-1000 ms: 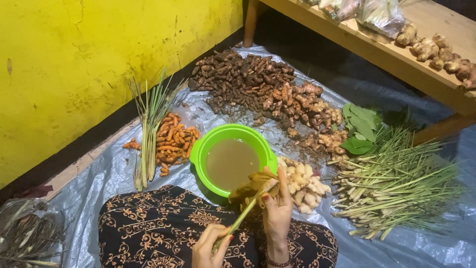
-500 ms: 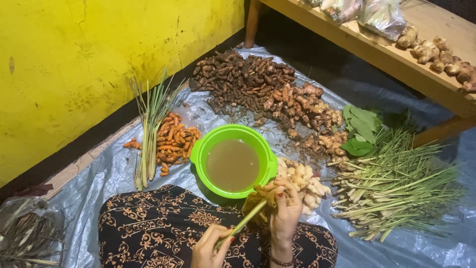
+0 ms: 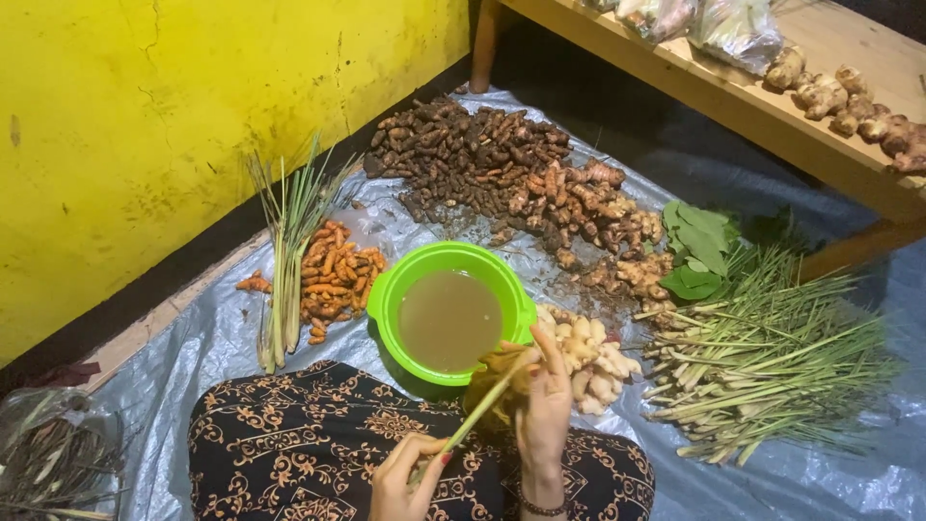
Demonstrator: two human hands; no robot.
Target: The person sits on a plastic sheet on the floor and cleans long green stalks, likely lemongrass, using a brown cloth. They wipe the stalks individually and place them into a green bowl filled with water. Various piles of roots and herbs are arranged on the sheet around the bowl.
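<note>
My left hand point(image 3: 410, 475) is closed around the lower end of a lemongrass stalk point(image 3: 479, 410), pinching it between thumb and fingers. The stalk slants up and away to my right hand point(image 3: 542, 400), whose fingers wrap its root end, a muddy yellowish tuft, just beside the near rim of the green bowl point(image 3: 386, 301). The bowl holds cloudy brown water and sits directly beyond both hands.

As I judge it, the step is cleaning that root end. To do it well I would keep the left grip firm and low so the stalk doesn't twist, work the right fingertips around the tuft, and hold it over the bowl so dirt falls in, not onto the patterned cloth point(image 3: 289, 453) under my wrists. The ginger point(image 3: 593, 357) lies just right of my right hand.
</note>
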